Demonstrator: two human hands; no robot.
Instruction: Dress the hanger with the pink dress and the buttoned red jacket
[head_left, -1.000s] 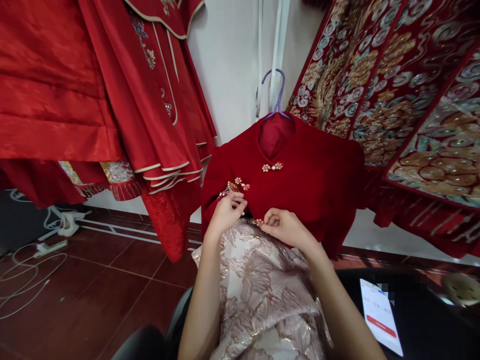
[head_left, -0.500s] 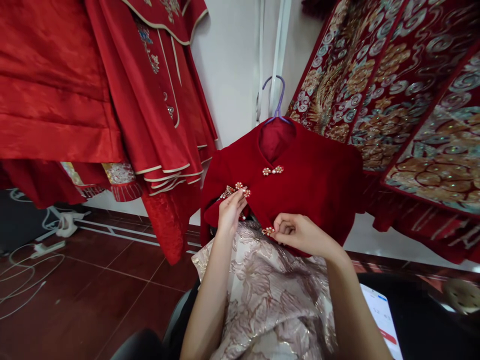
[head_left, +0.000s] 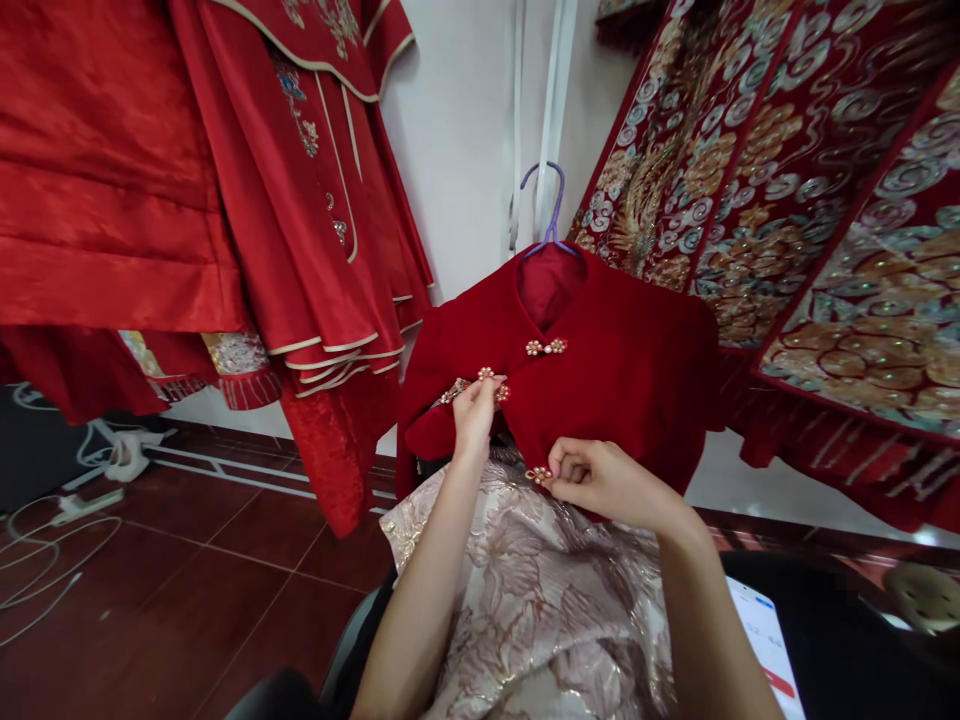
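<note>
A dark red velvet jacket [head_left: 622, 360] hangs in front of me on a purple hanger [head_left: 553, 200]. Its neck is closed by a pearl-and-gold flower clasp [head_left: 546, 347]. Further down, the two front edges are apart. My left hand [head_left: 474, 415] is closed in a pinch at the jacket's front, beside another beaded flower clasp [head_left: 486, 373]. My right hand [head_left: 596, 475] pinches the lower front edge of the jacket, right by a looped flower clasp [head_left: 538, 475]. The fingertips of both hands are partly hidden. Pale brocade cloth [head_left: 517, 580] lies over my lap beneath the forearms.
Red garments [head_left: 300, 240] hang at the left, and a heavily embroidered dark red garment [head_left: 750, 200] hangs at the right. A lit phone [head_left: 763, 640] lies by my right forearm. White cables [head_left: 45, 560] and a power strip [head_left: 88, 505] rest on the tiled floor.
My left hand has shifted slightly to the right with its pinch by the middle clasp. The right hand keeps its hold on the lower edge. The view has moved a little.
</note>
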